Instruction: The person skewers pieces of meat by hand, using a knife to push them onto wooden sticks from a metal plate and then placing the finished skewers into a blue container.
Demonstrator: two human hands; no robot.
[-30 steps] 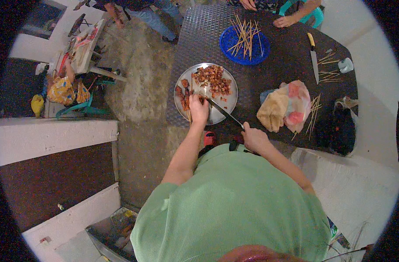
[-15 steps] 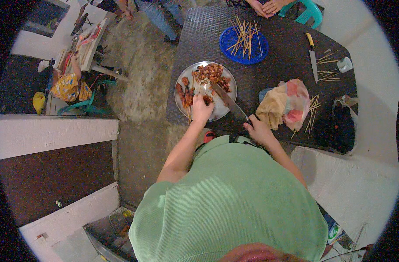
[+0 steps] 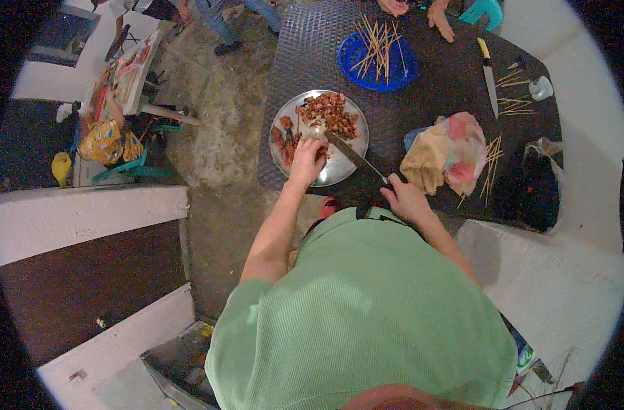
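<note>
A round metal plate [image 3: 338,176] stands at the table's near left edge. Chopped browned meat [image 3: 332,113] is heaped on its far side, and skewered meat [image 3: 283,142] lies along its left. Over the plate's near part, my left hand [image 3: 308,162] curls its fingers around a piece of meat, mostly hidden by them. My right hand [image 3: 409,202] grips the handle of a knife [image 3: 354,157], whose blade slants across the plate with its tip near my left fingertips and the chopped pile.
Beyond the plate is a blue basket [image 3: 348,68] with bamboo skewers [image 3: 380,51]. A cloth [image 3: 425,166] beside a plastic bag [image 3: 466,154], loose skewers [image 3: 493,167], a yellow-handled knife [image 3: 490,78] and a white cup [image 3: 541,88] lie rightward. Another person's hands [image 3: 440,19] are at the far edge.
My left hand has shifted slightly left on the plate, and the knife tip has moved left with it. The other person's hands, together before, are now apart. The whole view has shifted a little.
</note>
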